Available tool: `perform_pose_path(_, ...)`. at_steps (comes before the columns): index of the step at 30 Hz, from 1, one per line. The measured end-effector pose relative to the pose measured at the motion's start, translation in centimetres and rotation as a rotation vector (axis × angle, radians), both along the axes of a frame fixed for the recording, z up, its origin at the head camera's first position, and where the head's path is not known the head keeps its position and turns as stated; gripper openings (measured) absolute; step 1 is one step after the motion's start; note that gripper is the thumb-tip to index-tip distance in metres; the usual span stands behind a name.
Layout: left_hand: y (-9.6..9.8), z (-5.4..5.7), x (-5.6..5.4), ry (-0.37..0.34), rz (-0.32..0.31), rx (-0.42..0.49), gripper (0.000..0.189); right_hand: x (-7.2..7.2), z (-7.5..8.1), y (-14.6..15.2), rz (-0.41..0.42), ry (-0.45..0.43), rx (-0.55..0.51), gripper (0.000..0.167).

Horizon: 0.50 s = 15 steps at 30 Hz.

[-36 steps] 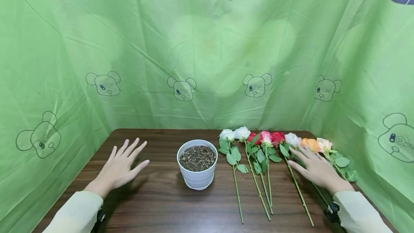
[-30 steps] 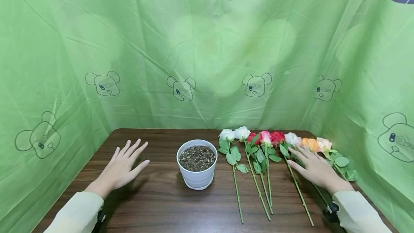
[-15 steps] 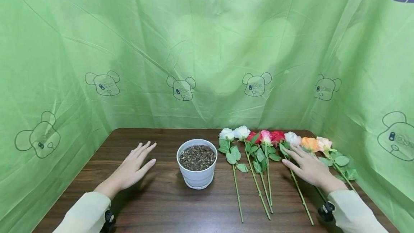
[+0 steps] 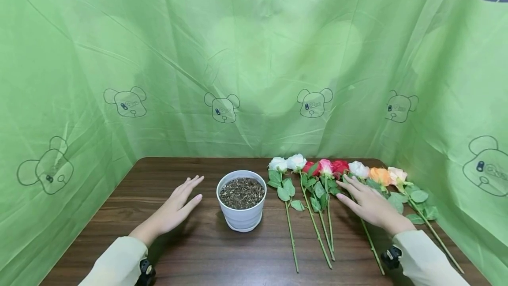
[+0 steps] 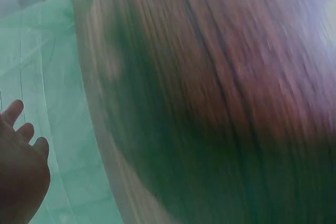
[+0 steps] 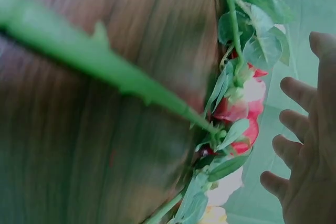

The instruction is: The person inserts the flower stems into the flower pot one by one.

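In the head view my left hand (image 4: 174,212) is held over the table left of a white flower pot (image 4: 243,222), its fingers straight and holding nothing. Dark soil (image 4: 243,193) fills the pot nearly to the rim. On the other side, my right hand (image 4: 369,203) hovers with spread fingers above the stem and leaves of a white rose (image 4: 359,170). To its left lie a pink rose (image 4: 326,168), red roses (image 4: 340,167) and two more white roses (image 4: 296,162). An orange rose (image 4: 380,175) and a cream rose (image 4: 397,175) lie to its right.
The brown wooden table (image 4: 190,264) carries the pot near its middle and the roses along its right half, stems toward me. A green printed curtain (image 4: 254,56) encloses the back and both sides. Each wrist wears a black strapped device (image 4: 392,257).
Both hands have moved inward: the left one rightward toward the pot, the right one leftward over the roses, uncovering the cream rose's stem. Pot and roses stay in place.
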<state>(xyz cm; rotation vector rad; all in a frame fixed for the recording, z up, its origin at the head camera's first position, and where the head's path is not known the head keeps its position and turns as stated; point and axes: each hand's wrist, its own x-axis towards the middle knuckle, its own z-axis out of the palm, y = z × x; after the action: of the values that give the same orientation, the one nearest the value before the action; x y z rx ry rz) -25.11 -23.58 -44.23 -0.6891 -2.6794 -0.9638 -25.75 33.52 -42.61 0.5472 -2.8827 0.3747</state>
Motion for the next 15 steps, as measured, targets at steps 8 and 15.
perform_pose_path(8,1.9,0.0,-0.1,-0.06,-0.053,0.077,0.056,-0.1,0.1,-1.3,0.046,0.036,-0.034,0.055)
perform_pose_path(15,3.7,0.0,-0.4,-0.076,-0.14,0.175,0.055,0.0,-0.2,-2.1,0.046,0.001,-0.043,0.054)
